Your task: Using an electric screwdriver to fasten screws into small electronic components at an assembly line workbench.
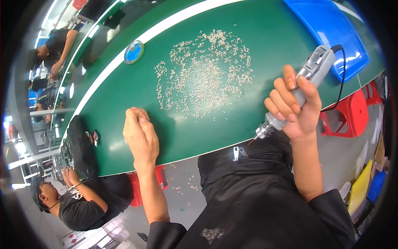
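My right hand (296, 103) is wrapped round the grey body of a corded electric rotary tool (317, 62). Its silver chuck and thin reddish-brown bit point down and left, just past the table's near edge. Fingers curled together, my left hand (141, 135) is closed above the left part of the green table (112, 137). A tiny dark tip shows by its fingers, but what they hold is too small to make out. Beyond both hands, a wide scatter of small pale rod-shaped pieces (207, 79) covers the middle of the table.
A round clear dish (134, 52) with blue inside stands at the far left. At the far right lies a blue tray (331, 29), near the tool's black cord (343, 79). Red stools (348, 116) stand beside the table. A co-worker (78, 199) sits at the left, by a black bag (81, 145).
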Action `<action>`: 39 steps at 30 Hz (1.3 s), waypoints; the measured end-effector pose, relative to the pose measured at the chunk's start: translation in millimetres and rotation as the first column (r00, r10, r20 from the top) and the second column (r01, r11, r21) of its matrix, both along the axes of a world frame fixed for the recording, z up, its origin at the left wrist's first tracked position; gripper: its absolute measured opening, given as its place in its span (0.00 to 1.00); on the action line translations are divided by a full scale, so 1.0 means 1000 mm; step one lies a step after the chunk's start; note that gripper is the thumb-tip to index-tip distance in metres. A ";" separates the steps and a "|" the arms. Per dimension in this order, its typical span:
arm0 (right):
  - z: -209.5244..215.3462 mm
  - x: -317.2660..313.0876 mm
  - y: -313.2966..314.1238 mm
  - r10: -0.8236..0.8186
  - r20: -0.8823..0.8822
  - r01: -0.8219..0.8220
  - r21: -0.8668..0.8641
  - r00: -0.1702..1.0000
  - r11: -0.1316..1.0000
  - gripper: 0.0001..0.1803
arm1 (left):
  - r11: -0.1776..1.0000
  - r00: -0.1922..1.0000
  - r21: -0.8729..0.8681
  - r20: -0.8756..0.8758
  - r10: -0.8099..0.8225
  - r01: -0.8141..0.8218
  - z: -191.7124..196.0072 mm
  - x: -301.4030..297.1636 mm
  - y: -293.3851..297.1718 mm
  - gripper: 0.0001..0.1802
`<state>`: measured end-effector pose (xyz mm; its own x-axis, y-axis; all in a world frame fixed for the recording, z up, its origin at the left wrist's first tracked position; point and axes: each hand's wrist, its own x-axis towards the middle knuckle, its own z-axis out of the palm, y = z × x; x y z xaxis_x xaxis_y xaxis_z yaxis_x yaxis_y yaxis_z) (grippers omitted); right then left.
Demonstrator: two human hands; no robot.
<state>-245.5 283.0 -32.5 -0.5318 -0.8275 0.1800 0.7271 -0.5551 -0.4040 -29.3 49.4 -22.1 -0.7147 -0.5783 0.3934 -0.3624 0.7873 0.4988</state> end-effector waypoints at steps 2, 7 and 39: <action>0.002 0.000 0.000 -0.007 -0.016 0.007 0.018 1.000 1.000 0.11 | 1.000 1.000 -0.010 -0.016 0.026 -0.026 -0.003 0.000 0.000 0.03; 0.002 0.002 -0.001 -0.015 -0.022 0.016 0.040 1.000 0.999 0.11 | 0.996 0.995 -0.046 -0.054 0.078 -0.080 -0.006 -0.002 0.002 0.02; 0.048 0.004 -0.024 -0.117 0.243 0.151 -0.123 0.963 0.981 0.10 | 0.331 0.748 0.701 -0.663 -0.025 0.632 0.004 -0.044 0.118 0.11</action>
<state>-241.1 258.7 15.1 -0.6770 -0.7214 0.1460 0.7070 -0.6925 -0.1433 -73.7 167.0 -18.1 -0.8205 -0.5450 0.1723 0.3272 -0.2006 0.9234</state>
